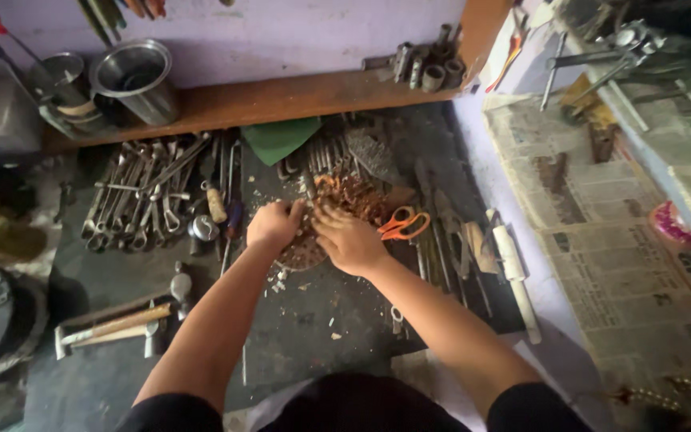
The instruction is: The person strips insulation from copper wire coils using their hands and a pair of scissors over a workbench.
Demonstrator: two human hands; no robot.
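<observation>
Both hands, left hand (273, 225) fisted and right hand (349, 239) curled, grip unclear, dig into a heap of small rusty parts (345, 198) mid-bench beside orange scissors (402, 224); probably light, gritty, loose, best pinched singly.

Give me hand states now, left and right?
Left hand: fisted in the pile of rusty small parts; what it grips cannot be told.
Right hand: fingers curled, resting on the same pile.

Counting up the bench

Two hands are showing, one pair of orange scissors (403, 223), two steel cups (136, 78), two hammers (117, 324) lying.
</observation>
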